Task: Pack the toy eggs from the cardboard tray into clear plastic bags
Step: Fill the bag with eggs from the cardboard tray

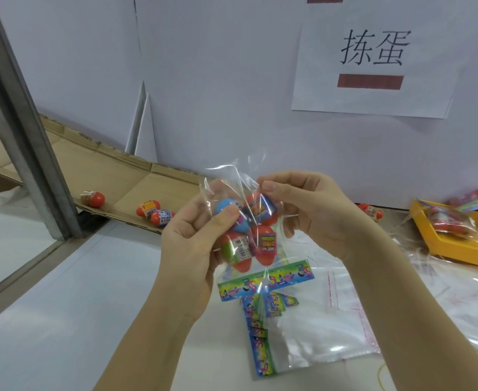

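Okay so, closest in: both hands are up off the counter (91, 292) with one clear plastic bag (226, 176) between them. The left hand (192, 235) is curled round the lower part, thumb pressed on a blue egg (225, 210) through the film. The right hand (302, 210) pinches the crumpled plastic up near the mouth. Looks like about four toy eggs are inside, including an orange egg (263, 244).

The risk as I see it is that the mouth doesn't look sealed. If the right hand's pinch slips or the bag tips, those smooth round eggs could slide out and roll. Thin film under a hard thumb could also stretch or tear.

Right under the hands is a pile of empty bags (316, 334) with bright header strips (263, 280). That's a slippery spot to set a full bag down.

Further back on the left, the cardboard tray (136, 190) still holds three loose eggs (154, 214), so the job isn't finished. A metal post (29, 136) stands close by its left end. Off right is a yellow tray (457, 249) with packed bags, plus a stray egg (370, 211) by the wall. Above that hangs a paper sign (373, 66).
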Demonstrator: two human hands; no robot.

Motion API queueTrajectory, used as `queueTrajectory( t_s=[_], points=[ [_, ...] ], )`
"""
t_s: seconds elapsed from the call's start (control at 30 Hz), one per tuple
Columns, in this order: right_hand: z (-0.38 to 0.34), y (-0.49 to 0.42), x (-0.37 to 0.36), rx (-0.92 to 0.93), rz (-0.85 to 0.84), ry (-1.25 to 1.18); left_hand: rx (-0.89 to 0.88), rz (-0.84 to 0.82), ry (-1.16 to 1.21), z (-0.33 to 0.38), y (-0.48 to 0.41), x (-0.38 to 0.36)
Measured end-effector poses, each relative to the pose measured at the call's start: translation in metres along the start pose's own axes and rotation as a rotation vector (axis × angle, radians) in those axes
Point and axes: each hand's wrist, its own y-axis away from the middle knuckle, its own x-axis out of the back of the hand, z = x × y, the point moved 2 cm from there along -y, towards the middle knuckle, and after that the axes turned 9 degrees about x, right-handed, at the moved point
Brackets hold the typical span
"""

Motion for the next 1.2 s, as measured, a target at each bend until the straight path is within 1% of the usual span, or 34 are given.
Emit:
queueTrajectory(
  t_s=[0.1,0.2,0.27,0.47,0.57,0.67,0.77,0.97,1.2],
  points=[
    [0.000,0.000,0.003,0.026,0.035,-0.019,0.011,0.022,0.002,0.002,-0.001,0.001],
    [0.000,0.000,0.007,0.014,0.057,0.009,0.020,0.132,-0.010,0.002,-0.004,0.007],
    [0.000,0.000,0.009,0.004,0.067,0.015,0.008,0.176,-0.031,0.001,-0.006,0.009],
    [0.003,-0.002,0.007,-0.025,0.100,-0.008,-0.102,0.315,-0.106,-0.002,-0.005,0.008],
    [0.005,-0.003,0.006,-0.018,0.104,-0.043,-0.138,0.349,-0.106,-0.002,-0.004,0.007],
    [0.006,-0.003,0.007,-0.008,0.094,-0.066,-0.140,0.326,-0.095,0.000,-0.004,0.006],
    [0.007,-0.003,0.012,0.008,0.082,-0.094,-0.146,0.230,-0.112,0.001,-0.004,0.003],
    [0.007,-0.002,0.011,0.062,-0.010,-0.107,-0.111,0.120,-0.069,0.000,-0.004,0.000],
    [0.005,-0.001,0.012,0.068,-0.075,-0.173,-0.209,0.014,-0.052,0.005,-0.002,-0.002]
  ],
)
